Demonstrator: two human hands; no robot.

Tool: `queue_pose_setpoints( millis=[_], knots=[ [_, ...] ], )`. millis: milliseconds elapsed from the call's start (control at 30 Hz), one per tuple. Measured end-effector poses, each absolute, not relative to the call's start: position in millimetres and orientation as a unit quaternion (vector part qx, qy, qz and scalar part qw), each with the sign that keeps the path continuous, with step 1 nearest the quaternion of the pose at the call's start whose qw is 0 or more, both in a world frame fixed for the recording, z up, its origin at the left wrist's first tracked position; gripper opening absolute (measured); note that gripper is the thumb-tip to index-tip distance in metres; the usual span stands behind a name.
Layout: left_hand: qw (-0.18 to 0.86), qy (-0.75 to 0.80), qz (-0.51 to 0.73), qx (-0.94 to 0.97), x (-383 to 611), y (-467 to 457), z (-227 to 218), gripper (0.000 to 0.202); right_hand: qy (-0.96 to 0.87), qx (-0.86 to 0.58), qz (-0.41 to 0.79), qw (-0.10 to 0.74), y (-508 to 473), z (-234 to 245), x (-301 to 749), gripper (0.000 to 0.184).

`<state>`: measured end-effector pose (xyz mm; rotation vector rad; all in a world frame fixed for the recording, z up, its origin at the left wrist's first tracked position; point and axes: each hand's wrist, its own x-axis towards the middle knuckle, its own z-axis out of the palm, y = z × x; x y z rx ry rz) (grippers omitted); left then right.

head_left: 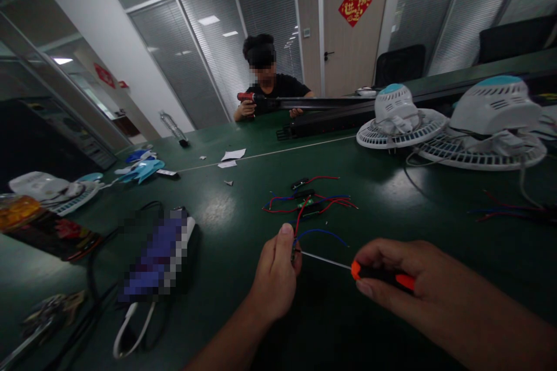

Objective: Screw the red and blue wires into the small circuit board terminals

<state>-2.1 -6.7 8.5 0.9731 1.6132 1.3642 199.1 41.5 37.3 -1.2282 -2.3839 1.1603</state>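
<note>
Near the middle, my left hand (278,272) is closed on a small circuit board (294,250) with red and blue wires; fingers hide most of it. A red wire (298,219) rises from it, and a blue wire (322,231) arcs to the right. My right hand (404,284) grips a screwdriver (378,276) by its black and orange handle. The thin metal shaft (326,259) points left, its tip at the board; the exact contact point is too small to tell. Just beyond lie several similar small boards (304,193) with red and blue leads.
White fan parts (404,122) stand at the right, more fan parts (65,191) at the left. A drink bottle (47,229), a pixelated device (156,258) and keys (52,313) lie on my left. Across the green table (226,295) a person (278,84) holds a red power drill (246,97).
</note>
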Motion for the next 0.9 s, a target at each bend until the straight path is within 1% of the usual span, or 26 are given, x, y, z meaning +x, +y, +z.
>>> queue_pose_setpoints(
  millis=[200, 333, 533, 633, 900],
  knots=[
    [0.399, 0.634, 0.537, 0.387, -2.5, -7.2, 8.8, 0.061, -0.804, -0.411, 0.408, 0.134, 39.1, 38.5, 198.2, 0.020],
    [0.396, 0.639, 0.535, 0.386, -0.7, -7.2, 9.8, 0.060, -0.810, -0.421, 0.386, 0.136, 36.2, 40.3, 196.6, 0.021],
    [0.370, 0.650, 0.511, 0.425, -1.7, -7.1, 7.7, 0.061, -0.830, -0.435, 0.315, 0.151, 31.2, 42.9, 199.1, 0.042],
    [0.371, 0.648, 0.514, 0.421, -1.9, -7.3, 6.6, 0.062, -0.842, -0.420, 0.311, 0.133, 29.2, 43.1, 201.1, 0.050],
    [0.387, 0.636, 0.541, 0.392, -3.7, -6.2, 2.2, 0.060, -0.835, -0.398, 0.368, 0.093, 31.0, 42.8, 197.3, 0.045]
  ],
)
